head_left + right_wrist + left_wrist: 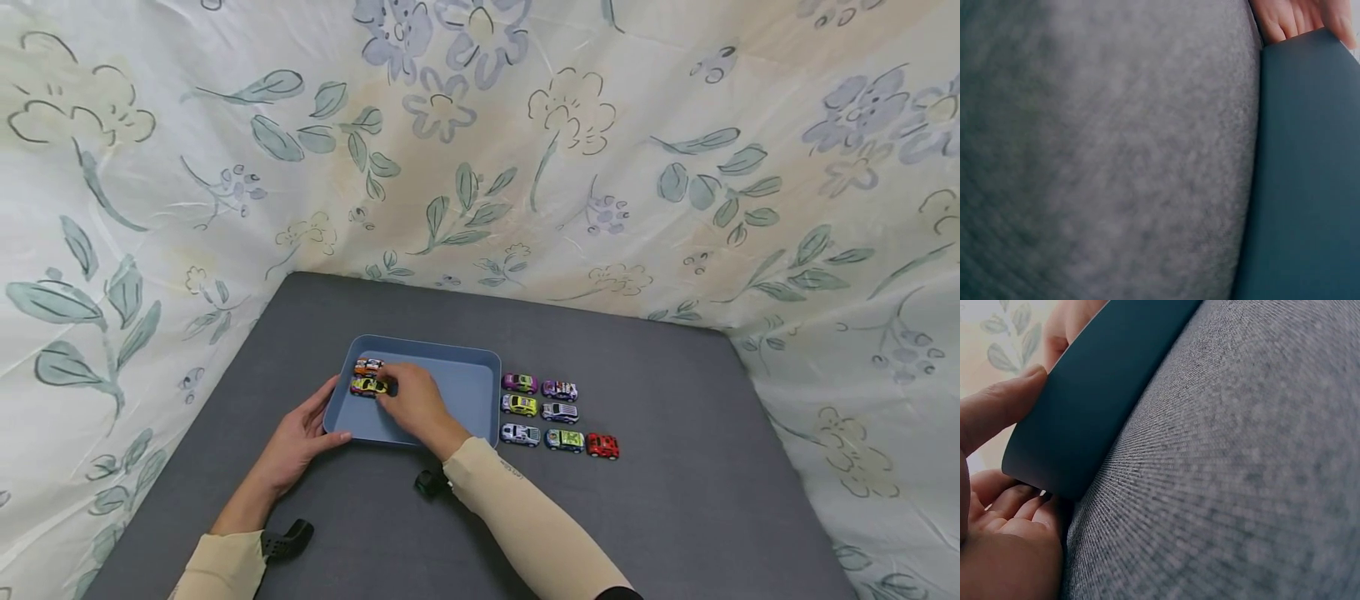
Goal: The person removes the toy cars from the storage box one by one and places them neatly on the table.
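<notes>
A shallow blue tray (465,387) lies on the dark grey table. My left hand (296,442) holds its near left corner, thumb at the front rim and fingers along the left side; the left wrist view shows the thumb against the tray wall (1104,381). Inside the tray, my right hand (416,404) pinches the right end of a yellow and black toy car (367,387) with its fingertips. Just behind that one sits an orange and white toy car (365,367), partly overlapped by the right hand. In the right wrist view the tray's front wall (1310,162) hides the cars.
Several toy cars stand in rows right of the tray, among them a purple and green car (520,382), a silver car (559,412) and a red car (602,446). A floral cloth (480,242) hangs behind the table and along its sides.
</notes>
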The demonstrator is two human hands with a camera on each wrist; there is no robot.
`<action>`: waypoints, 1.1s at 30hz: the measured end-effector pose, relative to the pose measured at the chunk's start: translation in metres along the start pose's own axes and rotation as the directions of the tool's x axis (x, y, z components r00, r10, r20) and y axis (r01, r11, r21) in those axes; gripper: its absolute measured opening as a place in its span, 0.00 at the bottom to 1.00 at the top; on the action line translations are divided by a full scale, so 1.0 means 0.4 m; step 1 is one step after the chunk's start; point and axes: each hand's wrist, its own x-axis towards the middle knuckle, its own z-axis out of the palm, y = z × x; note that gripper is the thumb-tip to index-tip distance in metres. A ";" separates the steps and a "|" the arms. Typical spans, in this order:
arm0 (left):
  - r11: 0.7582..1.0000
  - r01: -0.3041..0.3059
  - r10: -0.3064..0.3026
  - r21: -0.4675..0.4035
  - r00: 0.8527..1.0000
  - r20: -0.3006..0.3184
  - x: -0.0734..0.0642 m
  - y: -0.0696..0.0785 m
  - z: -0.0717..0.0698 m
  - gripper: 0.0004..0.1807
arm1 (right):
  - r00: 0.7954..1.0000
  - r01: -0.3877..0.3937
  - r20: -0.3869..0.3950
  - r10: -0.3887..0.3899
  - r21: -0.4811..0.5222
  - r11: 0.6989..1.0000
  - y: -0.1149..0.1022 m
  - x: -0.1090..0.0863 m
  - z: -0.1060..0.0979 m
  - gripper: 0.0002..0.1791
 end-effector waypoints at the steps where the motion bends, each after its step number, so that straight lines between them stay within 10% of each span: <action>1: 1.000 0.000 0.000 0.001 1.000 0.000 0.000 0.000 0.000 0.55 | 1.000 -0.004 -0.004 0.004 0.007 1.000 0.000 -0.001 -0.001 0.13; 33: 1.000 0.019 -0.019 0.001 1.000 -0.007 0.005 -0.007 0.000 0.57 | 0.999 -0.037 -0.008 0.039 0.123 0.992 0.032 -0.051 -0.081 0.11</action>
